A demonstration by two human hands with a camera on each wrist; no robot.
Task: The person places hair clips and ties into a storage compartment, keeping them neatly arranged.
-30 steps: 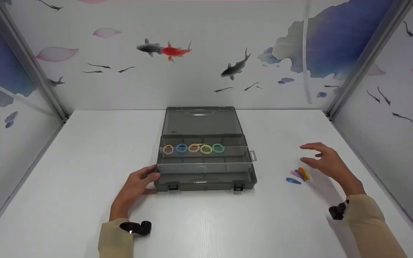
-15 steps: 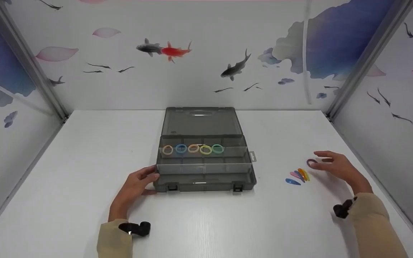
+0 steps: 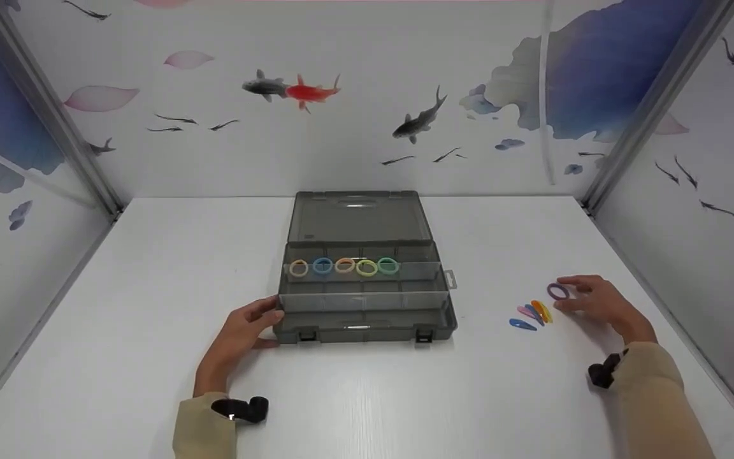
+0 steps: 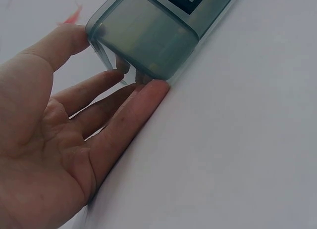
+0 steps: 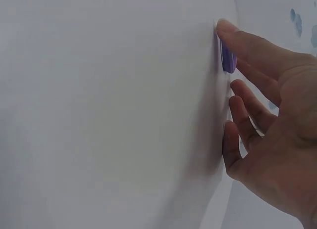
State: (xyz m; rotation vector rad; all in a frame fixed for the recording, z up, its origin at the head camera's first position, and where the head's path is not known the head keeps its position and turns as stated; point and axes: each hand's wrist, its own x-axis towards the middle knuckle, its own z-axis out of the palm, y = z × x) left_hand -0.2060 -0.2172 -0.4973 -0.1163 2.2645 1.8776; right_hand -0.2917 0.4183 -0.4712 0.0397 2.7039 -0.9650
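My left hand [image 3: 236,341] rests at the left end of the open grey compartment box [image 3: 364,333], its fingers spread. In the left wrist view the thumb and fingertips touch the box's end wall [image 4: 143,36]. At the right, my right hand [image 3: 603,303] pinches a purple hair tie [image 3: 557,292] between thumb and index finger, low over the table. Its other fingers are loosely bent in the right wrist view, where the purple hair tie [image 5: 228,57] shows edge-on. Several small hair clips lie just left of that hand, among them a blue clip [image 3: 522,325].
Several coloured hair ties, such as a blue hair tie [image 3: 322,258], stand in a line near the box's rear divider; their exact compartments are unclear. The raised lid [image 3: 360,220] leans back. Printed panels [image 3: 367,153] bound the white table [image 3: 367,401].
My right hand has come down, shifted slightly right and taken the purple hair tie between thumb and index finger. My left hand has stayed at the box's end.
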